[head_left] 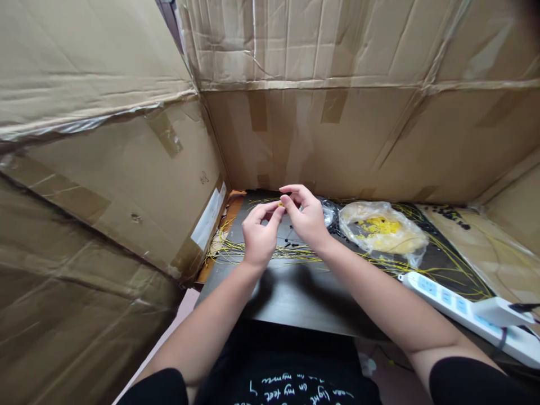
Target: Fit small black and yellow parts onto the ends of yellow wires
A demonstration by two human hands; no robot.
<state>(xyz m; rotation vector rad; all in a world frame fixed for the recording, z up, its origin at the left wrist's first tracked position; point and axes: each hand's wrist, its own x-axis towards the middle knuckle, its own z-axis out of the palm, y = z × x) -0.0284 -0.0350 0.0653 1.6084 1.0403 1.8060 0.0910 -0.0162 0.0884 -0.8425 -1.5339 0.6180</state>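
Observation:
My left hand [262,228] and my right hand [304,216] meet above the dark table, fingertips pinched together. Between them shows a small yellow piece [280,204], mostly covered by the fingers, so its exact kind is unclear. A thin yellow wire seems to run out leftward near the left fingertips. Below the hands a bundle of yellow wires [230,247] stretches across the table, with a few small black parts [291,244] beside it.
Right of my hands lies an open clear plastic bag [409,247] of small yellow pieces [379,225]. Behind my right wrist is another clear bag [328,212] with black parts. A white power strip [447,301] sits at front right. Cardboard walls [295,140] enclose the table.

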